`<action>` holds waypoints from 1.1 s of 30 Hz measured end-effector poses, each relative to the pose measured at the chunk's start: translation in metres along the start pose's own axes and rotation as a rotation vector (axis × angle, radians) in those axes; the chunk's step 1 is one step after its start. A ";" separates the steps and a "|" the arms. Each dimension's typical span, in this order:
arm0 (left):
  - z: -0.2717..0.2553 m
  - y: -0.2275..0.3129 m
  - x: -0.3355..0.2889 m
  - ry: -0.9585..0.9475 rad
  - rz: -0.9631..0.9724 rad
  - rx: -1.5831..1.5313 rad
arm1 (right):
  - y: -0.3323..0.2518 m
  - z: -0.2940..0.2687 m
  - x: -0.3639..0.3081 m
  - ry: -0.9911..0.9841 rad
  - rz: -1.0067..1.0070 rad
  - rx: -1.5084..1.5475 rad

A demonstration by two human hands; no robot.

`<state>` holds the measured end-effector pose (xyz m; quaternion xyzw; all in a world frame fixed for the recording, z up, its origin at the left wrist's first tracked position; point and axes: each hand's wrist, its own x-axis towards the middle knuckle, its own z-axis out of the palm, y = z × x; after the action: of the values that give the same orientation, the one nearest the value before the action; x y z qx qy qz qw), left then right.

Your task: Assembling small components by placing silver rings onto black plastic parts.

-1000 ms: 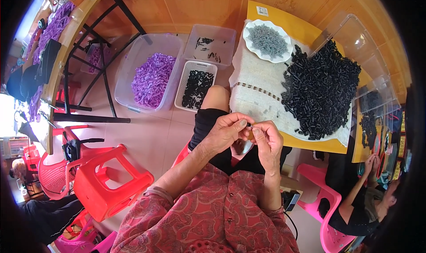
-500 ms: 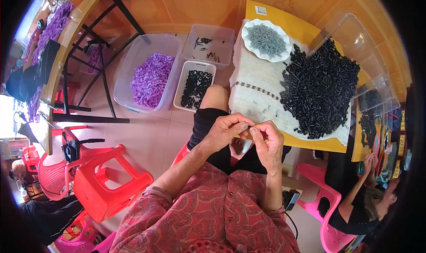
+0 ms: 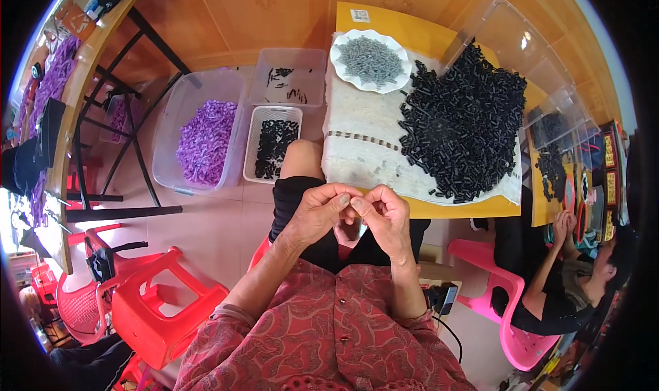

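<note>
My left hand and my right hand meet over my lap, just off the near edge of the yellow board. Thumb and forefinger of each are pinched, and the fingertips touch. Whatever sits between them is too small or hidden to make out. Ahead, a large heap of short black tubular pieces lies on a white cloth over the board. A scalloped white plate of small greyish pieces stands at the cloth's far left. A few small pale bits are scattered on the cloth near my hands.
Left of my knee stand a white basket of black pieces, a clear bin of purple pieces, and a shallow clear box. Red stools are at lower left. Another person sits at right on a pink chair.
The whole view has shifted, so the board and heap appear further left. My hands have drawn closer together, fingertips still pinched.
</note>
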<state>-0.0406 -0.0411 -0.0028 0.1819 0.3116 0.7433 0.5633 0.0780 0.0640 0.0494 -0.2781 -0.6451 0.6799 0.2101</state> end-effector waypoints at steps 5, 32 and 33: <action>0.001 0.000 0.001 -0.003 0.014 0.038 | 0.006 -0.001 0.001 0.039 0.014 0.026; -0.004 -0.005 0.002 0.052 -0.014 -0.004 | 0.032 -0.085 0.033 0.555 -0.310 -1.032; -0.005 -0.005 0.002 0.056 -0.018 0.002 | 0.032 -0.086 0.031 0.575 -0.320 -1.000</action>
<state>-0.0405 -0.0394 -0.0099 0.1588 0.3296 0.7428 0.5607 0.1123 0.1470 0.0130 -0.4156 -0.8380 0.1512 0.3197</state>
